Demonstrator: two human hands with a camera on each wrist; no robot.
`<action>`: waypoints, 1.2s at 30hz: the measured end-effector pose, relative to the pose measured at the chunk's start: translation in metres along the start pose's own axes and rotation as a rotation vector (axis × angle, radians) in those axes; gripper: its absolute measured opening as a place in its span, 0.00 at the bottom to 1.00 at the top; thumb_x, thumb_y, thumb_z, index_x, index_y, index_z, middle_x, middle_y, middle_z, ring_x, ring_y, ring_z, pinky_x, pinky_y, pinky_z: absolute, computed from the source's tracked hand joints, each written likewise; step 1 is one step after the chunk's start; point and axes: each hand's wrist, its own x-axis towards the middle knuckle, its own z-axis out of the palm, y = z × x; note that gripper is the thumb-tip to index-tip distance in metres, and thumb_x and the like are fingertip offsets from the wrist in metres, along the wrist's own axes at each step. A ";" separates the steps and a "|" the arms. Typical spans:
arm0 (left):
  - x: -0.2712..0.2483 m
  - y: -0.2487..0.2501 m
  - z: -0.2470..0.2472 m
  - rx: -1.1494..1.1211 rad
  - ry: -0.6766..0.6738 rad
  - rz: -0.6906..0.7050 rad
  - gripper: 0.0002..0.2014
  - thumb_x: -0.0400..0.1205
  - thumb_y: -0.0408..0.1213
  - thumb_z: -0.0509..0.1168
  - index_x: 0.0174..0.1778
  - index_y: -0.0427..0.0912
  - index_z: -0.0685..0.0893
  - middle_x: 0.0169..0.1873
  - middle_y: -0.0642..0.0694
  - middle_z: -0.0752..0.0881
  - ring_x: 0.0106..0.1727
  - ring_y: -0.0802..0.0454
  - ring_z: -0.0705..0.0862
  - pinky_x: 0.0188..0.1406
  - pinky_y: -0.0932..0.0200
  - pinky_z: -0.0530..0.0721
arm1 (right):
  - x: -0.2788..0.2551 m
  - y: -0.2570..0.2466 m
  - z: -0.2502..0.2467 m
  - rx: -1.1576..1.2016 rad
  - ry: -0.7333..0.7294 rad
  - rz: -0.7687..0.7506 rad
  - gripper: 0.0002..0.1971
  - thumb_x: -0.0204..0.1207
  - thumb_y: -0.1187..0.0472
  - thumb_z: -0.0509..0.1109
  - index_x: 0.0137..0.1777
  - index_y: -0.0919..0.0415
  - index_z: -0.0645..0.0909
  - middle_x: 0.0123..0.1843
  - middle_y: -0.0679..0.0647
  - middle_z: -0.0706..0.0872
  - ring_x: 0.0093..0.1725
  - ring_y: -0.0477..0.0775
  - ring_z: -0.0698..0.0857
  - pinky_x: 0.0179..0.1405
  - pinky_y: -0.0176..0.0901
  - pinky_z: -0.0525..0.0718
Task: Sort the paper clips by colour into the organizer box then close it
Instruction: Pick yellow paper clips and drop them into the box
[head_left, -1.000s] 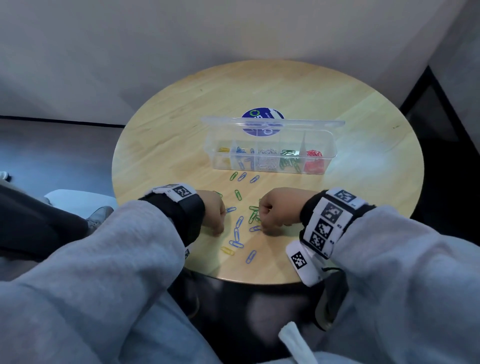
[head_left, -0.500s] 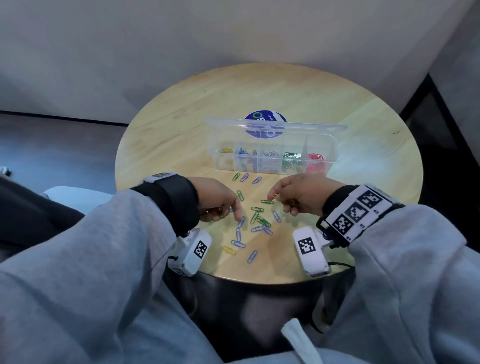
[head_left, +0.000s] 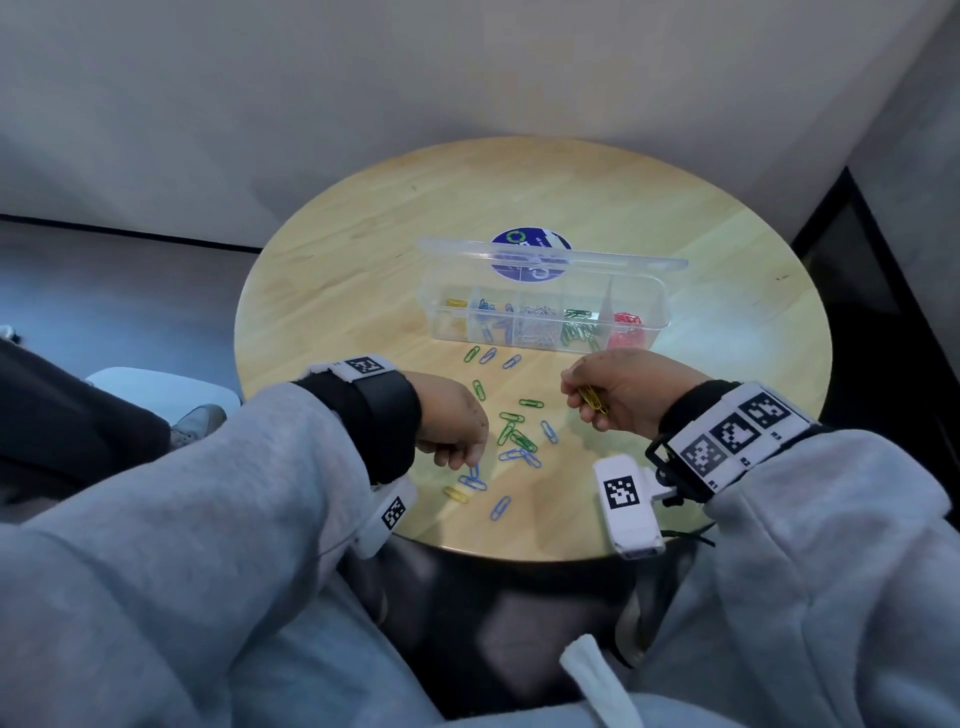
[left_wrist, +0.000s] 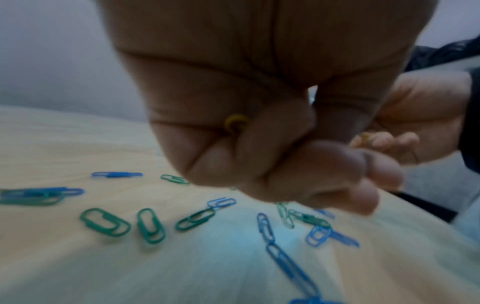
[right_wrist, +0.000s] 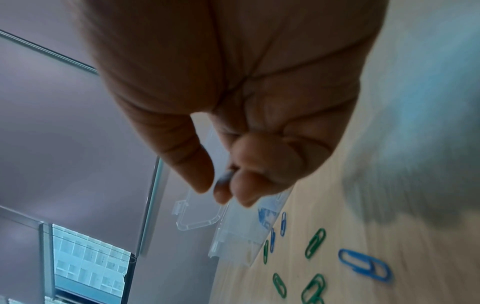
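Right grip: we see the right hand (head_left: 618, 395) curled round a small bunch of yellow clips (head_left: 592, 399), held just in front of the organizer box (head_left: 545, 312), off the table.
Left grip: our left hand (head_left: 452, 421) is curled tight; a yellow clip (left_wrist: 235, 123) peeps out between the folded fingers (left_wrist: 272, 164). It hovers low over the loose clips, on the near left of the box.
Task's things: the box stands near the middle of the round table (head_left: 363, 260), its lid (head_left: 550, 254) open and tilted up behind it. Loose green clips (head_left: 511, 431) and blue clips (head_left: 519, 457) lie scattered in front of the box, between our two hands; one more yellow clip (head_left: 456, 493) lies nearest us.
Head view only: we see five compartments, left to right yellow, blue, silver, green, red; also a round blue sticker (head_left: 530, 249) behind the box, seen through the lid.
Left wrist view only: the yellow loop in the fist shows here; from the head view the back of the hand hides it.
Right wrist view only: a lid corner with its small latch tab (right_wrist: 180, 205) shows; whatever the fingertips (right_wrist: 244, 185) hold is too blurred for us to tell.
Materials and shapes: the box is clear, thin plastic, long and rectangular with rounded corners. The clips are coated wire, looped ovals. The table is pale wood with fine grain.
Wrists: grey sleeves (head_left: 208, 493), black bands, white blocks with square black-and-white markers.
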 end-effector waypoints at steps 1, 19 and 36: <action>-0.002 0.001 -0.001 -0.047 -0.005 0.010 0.19 0.76 0.23 0.49 0.30 0.44 0.81 0.21 0.46 0.78 0.19 0.56 0.72 0.21 0.65 0.61 | 0.000 0.000 -0.001 -0.003 0.004 0.004 0.12 0.83 0.65 0.59 0.37 0.63 0.73 0.32 0.55 0.74 0.26 0.49 0.70 0.18 0.32 0.68; 0.001 0.003 0.008 0.593 0.021 0.009 0.08 0.71 0.40 0.72 0.45 0.52 0.88 0.32 0.57 0.79 0.37 0.58 0.77 0.33 0.65 0.73 | 0.010 0.007 -0.011 -0.020 0.047 0.046 0.12 0.82 0.62 0.61 0.37 0.62 0.71 0.31 0.55 0.73 0.24 0.48 0.71 0.15 0.31 0.67; 0.012 -0.001 0.011 0.715 0.113 0.136 0.11 0.73 0.42 0.73 0.50 0.48 0.87 0.42 0.53 0.77 0.43 0.54 0.75 0.40 0.62 0.70 | 0.014 0.007 -0.015 -0.048 0.042 0.031 0.11 0.83 0.62 0.61 0.37 0.62 0.70 0.32 0.55 0.72 0.26 0.49 0.70 0.19 0.34 0.67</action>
